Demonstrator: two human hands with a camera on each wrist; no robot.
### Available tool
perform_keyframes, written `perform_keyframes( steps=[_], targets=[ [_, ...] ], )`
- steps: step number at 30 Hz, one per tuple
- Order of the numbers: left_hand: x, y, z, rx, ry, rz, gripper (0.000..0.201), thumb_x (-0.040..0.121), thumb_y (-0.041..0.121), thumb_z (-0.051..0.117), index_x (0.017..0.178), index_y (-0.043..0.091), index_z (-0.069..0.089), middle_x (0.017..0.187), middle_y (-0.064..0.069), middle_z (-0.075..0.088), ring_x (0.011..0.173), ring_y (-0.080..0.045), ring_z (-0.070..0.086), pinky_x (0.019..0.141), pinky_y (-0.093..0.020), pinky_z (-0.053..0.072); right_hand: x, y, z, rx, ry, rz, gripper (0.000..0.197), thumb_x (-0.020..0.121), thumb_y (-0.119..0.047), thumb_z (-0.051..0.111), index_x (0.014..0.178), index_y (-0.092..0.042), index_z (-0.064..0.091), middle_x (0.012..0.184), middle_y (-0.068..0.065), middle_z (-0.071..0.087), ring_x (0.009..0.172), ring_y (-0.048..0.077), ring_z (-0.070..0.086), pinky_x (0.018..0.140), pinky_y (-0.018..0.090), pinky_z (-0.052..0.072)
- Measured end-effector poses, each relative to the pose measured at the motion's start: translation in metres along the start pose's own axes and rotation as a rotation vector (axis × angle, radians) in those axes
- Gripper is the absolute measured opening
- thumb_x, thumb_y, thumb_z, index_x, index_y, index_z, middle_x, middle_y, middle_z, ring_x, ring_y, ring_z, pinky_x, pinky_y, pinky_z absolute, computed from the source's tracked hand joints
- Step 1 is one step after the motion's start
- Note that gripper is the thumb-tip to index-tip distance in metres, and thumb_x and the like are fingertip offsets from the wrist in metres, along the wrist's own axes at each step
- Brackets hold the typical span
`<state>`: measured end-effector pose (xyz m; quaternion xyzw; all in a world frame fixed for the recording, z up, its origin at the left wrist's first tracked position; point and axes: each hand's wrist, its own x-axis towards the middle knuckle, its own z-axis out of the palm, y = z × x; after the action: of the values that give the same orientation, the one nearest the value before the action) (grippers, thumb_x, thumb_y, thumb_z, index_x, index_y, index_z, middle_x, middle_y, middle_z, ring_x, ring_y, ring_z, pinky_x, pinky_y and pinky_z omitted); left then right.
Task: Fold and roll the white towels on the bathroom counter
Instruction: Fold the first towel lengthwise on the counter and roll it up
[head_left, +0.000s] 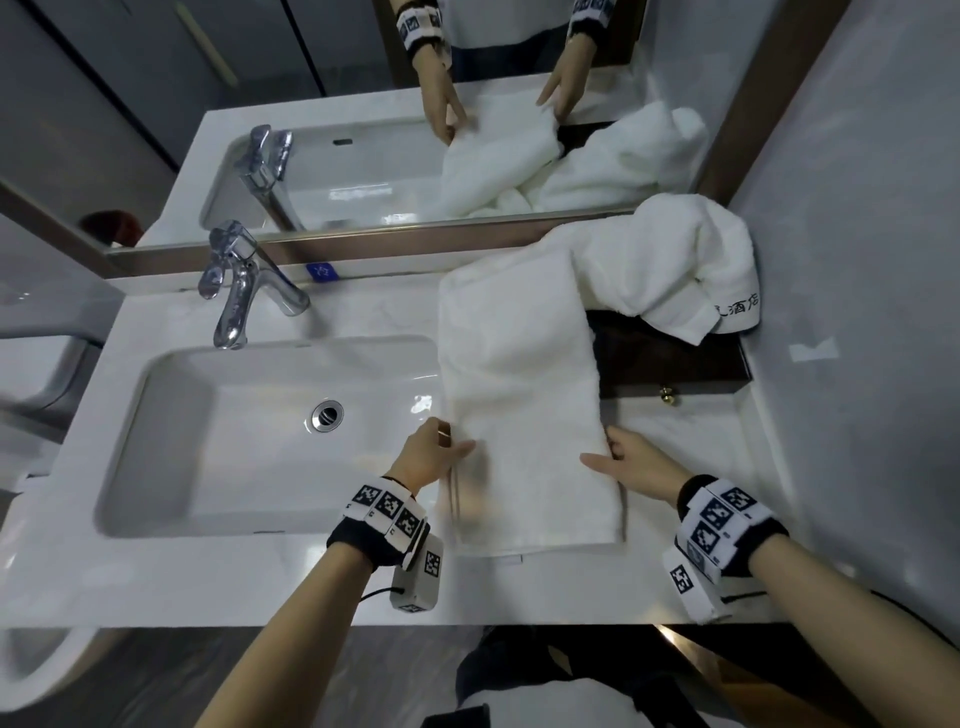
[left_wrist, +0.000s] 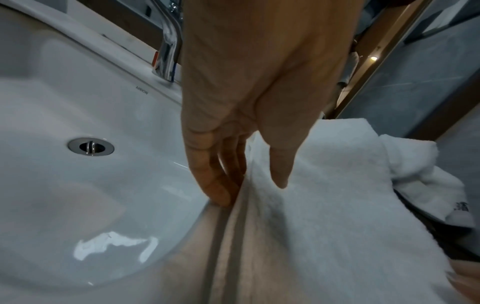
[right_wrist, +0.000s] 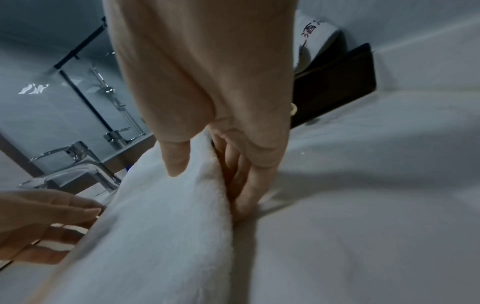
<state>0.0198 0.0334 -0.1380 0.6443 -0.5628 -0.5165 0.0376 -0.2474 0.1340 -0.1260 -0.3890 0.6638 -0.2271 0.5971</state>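
While the long folded white towel (head_left: 519, 395) is lying on the white counter (head_left: 291, 587) beside the white sink (head_left: 249, 431), it is hanging over the sink's edge and might be sliding in. Left hand (head_left: 431, 457) and right hand (head_left: 636, 460) are pinching its sides, thumbs on top, fingers (right_wrist: 244, 185) tucked underneath.

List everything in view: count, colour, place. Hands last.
Folded towel: one, white, lengthwise strip on the counter right of the sink.
Crumpled towel: one, white with dark lettering, back right, partly over the dark box.
Dark box: one, dark brown with a brass knob, right of the folded towel.
Sink: one, white, left in the counter.
Faucet: one, chrome, behind the sink.
Mirror: one, behind the counter.
Counter: one, white.
Left hand: pinches the folded towel's left edge.
Right hand: pinches its right edge.
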Motion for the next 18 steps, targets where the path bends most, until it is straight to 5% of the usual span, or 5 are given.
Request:
perform_keyframes(
  steps=[5, 9, 12, 15, 18],
  targets=[
    [-0.01, -0.003, 0.002, 0.027, 0.151, 0.047, 0.032, 0.078, 0.02, 0.076, 0.095, 0.009, 0.052, 0.086, -0.002, 0.059, 0.084, -0.024, 0.059, 0.088, -0.041, 0.053, -0.005, 0.007, -0.005, -0.045, -0.027, 0.086, 0.031, 0.092, -0.017, 0.057, 0.118, 0.0, 0.057, 0.116, 0.014, 0.066, 0.109, 0.028, 0.063, 0.099, 0.049, 0.047],
    [-0.014, 0.0, 0.006, 0.075, 0.147, 0.029, 0.032, 0.077, 0.026, 0.077, 0.095, 0.007, 0.06, 0.093, -0.006, 0.063, 0.09, -0.025, 0.063, 0.088, -0.035, 0.052, -0.01, 0.007, -0.012, -0.044, -0.136, 0.065, 0.037, 0.086, -0.004, 0.063, 0.123, -0.004, 0.055, 0.119, 0.012, 0.066, 0.107, 0.022, 0.064, 0.097, 0.035, 0.05],
    [-0.018, -0.002, 0.01, 0.134, 0.099, 0.001, 0.03, 0.075, 0.029, 0.078, 0.086, 0.009, 0.058, 0.088, -0.007, 0.063, 0.082, -0.025, 0.061, 0.082, -0.034, 0.052, -0.012, 0.008, -0.015, -0.028, -0.184, 0.067, 0.046, 0.081, -0.001, 0.068, 0.124, -0.01, 0.051, 0.117, 0.007, 0.066, 0.103, 0.017, 0.065, 0.092, 0.031, 0.052],
    [-0.024, -0.003, 0.012, 0.141, 0.027, 0.001, 0.02, 0.079, 0.019, 0.073, 0.079, 0.009, 0.055, 0.086, -0.01, 0.06, 0.088, -0.033, 0.064, 0.087, -0.044, 0.055, -0.014, 0.008, -0.013, -0.047, -0.188, 0.061, 0.051, 0.081, -0.001, 0.068, 0.125, -0.013, 0.047, 0.114, 0.002, 0.064, 0.1, 0.014, 0.063, 0.083, 0.024, 0.054],
    [-0.027, -0.005, 0.007, 0.114, -0.037, -0.011, 0.021, 0.087, 0.014, 0.064, 0.075, 0.012, 0.047, 0.081, -0.011, 0.055, 0.081, -0.031, 0.061, 0.087, -0.051, 0.054, -0.013, 0.007, -0.011, -0.081, -0.142, 0.062, 0.045, 0.082, -0.004, 0.068, 0.124, -0.006, 0.052, 0.122, 0.011, 0.063, 0.107, 0.022, 0.062, 0.096, 0.033, 0.049]
  ],
)
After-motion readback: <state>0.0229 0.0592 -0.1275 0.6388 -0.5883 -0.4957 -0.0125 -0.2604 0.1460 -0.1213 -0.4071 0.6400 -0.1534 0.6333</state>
